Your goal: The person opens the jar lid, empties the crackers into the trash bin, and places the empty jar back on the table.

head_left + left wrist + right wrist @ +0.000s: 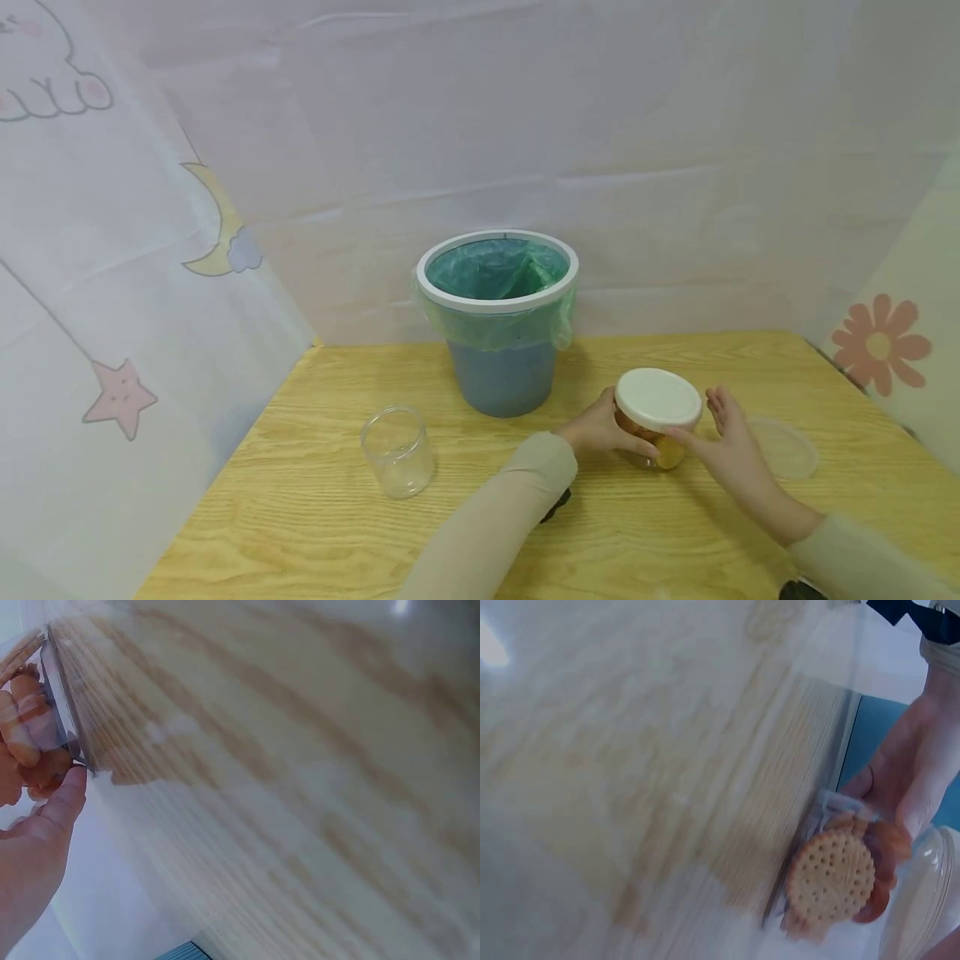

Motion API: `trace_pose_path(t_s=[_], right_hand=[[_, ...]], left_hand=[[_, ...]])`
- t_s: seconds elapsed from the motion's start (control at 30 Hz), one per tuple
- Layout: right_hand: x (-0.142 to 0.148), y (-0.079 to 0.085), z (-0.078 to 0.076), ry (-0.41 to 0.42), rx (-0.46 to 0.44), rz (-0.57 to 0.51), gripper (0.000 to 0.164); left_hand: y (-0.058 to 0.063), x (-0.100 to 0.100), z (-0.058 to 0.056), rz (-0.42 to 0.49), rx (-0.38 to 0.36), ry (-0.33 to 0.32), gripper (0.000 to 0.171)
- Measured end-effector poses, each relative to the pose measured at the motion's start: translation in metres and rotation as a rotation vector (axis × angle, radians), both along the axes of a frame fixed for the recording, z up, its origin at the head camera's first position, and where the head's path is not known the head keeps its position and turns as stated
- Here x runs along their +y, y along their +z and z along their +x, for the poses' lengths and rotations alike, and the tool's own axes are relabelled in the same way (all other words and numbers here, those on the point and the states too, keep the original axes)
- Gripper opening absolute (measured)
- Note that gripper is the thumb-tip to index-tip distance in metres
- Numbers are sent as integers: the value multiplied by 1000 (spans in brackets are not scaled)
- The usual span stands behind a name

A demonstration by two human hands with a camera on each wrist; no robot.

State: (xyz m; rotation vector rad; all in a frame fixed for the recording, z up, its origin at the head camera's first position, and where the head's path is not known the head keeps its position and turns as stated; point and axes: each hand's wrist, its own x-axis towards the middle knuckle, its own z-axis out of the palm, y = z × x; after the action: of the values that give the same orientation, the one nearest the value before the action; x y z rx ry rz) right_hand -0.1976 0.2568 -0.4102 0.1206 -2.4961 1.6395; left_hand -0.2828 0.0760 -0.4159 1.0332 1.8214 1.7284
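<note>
A clear jar of biscuits (670,455) with a white lid (658,397) over its top stands at the right of the table. My left hand (603,429) grips the jar's side, thumb across the front; the left wrist view shows that thumb at the jar's bottom edge. My right hand (731,454) is at the jar's right side, its thumb at the lid's rim and its fingers raised and spread away. Through the wall in the right wrist view, a round biscuit (831,876) with small holes shows among darker brown pieces.
An uncovered clear jar (399,454) stands at the left of the wooden table (315,533). A blue bin (504,379) with a green liner and white rim is at the back. A translucent round lid (783,448) lies right of my right hand.
</note>
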Motion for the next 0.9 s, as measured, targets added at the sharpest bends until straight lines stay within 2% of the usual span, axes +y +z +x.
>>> trace_pose_path(t_s=[0.13, 0.27, 0.57, 0.9], right_hand=[[-10, 1, 1, -52, 7, -11, 106], [-15, 0, -1, -58, -1, -40, 106], [-18, -3, -4, -67, -3, -38, 105], [-19, -4, -6, -70, 19, -38, 107]], left_hand=[[-1, 0, -1, 11, -27, -6, 74], [0, 0, 0, 9, -53, 0, 73], [4, -2, 3, -67, -55, 65, 73], [-11, 4, -8, -11, -47, 14, 76]])
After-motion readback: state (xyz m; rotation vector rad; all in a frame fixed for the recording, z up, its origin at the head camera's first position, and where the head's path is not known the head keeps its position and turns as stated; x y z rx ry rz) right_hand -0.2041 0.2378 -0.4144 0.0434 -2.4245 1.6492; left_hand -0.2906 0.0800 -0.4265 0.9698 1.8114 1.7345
